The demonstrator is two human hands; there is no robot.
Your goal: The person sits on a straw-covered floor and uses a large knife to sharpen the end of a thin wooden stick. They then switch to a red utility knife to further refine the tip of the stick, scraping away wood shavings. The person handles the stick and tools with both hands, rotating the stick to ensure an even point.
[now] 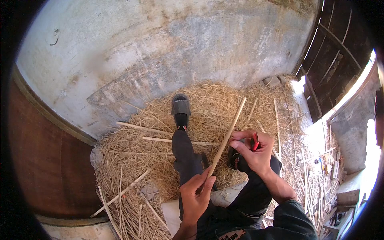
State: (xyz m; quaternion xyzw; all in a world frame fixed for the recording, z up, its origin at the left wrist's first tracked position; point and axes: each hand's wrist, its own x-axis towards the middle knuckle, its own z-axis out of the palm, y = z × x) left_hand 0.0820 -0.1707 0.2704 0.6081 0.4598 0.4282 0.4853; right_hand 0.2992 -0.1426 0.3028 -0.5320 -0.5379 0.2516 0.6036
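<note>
Sitting on a heap of straw [224, 104] with one leg stretched out, the person holds a long pale stick [226, 138] slanted up and away across the lap. The left hand [196, 196] closes its fingers and thumb around the stick's near end, just above the dark trouser leg. The right hand [254, 150] is curled around a red-handled tool [255, 141], its fingertips touching the stick about halfway along; what sort of blade the tool has cannot be told. The stick's far end points toward the grey plastered wall [160, 44]. A dark shoe [181, 107] rests on the straw beyond the left hand, and more cut sticks [160, 140] lie scattered in the straw to the left.
</note>
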